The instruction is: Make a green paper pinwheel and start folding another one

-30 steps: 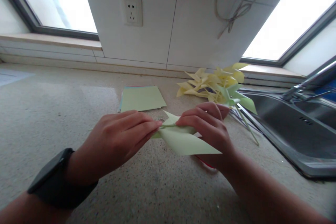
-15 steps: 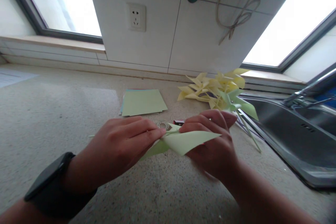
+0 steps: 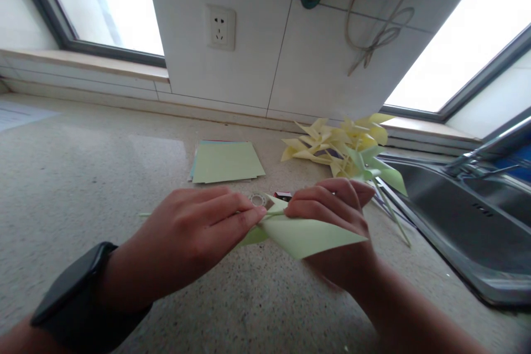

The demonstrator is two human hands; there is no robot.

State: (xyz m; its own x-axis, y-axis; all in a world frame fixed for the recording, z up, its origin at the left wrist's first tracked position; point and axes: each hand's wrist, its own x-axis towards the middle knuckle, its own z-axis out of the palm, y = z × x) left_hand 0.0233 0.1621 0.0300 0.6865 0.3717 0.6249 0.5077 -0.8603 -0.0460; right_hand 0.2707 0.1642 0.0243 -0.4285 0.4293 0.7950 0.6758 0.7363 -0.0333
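- in the middle of the frame, the left hand (image 3: 194, 232) and the right hand (image 3: 336, 221) meet at a folded piece of light green paper (image 3: 307, 232); both are closed on it with the fingertips.
- the left hand's fingers are pinched together at the left end of the paper, where a thin green stick (image 3: 274, 213) runs between the two hands.
- the right hand holds the paper from the right side, fingers curled over its top edge; one pointed flap comes out below this hand toward the right.
- the paper is lifted a little above the speckled countertop (image 3: 83, 177), not lying flat on it.
- on the left wrist, at lower left of the frame, there is a black watch (image 3: 78, 298).
- just behind the hands a small roll of clear tape (image 3: 258, 198) and a small red and dark object (image 3: 283, 195) lie on the countertop; i cannot tell what the second one is.
- further up, a stack of coloured paper sheets (image 3: 226, 161), green on top.
- upper right of the hands, a pile of yellow and green paper pinwheels (image 3: 344, 146) beside the metal sink (image 3: 468, 215).
- at top, a white wall socket (image 3: 220, 27) between two windows.
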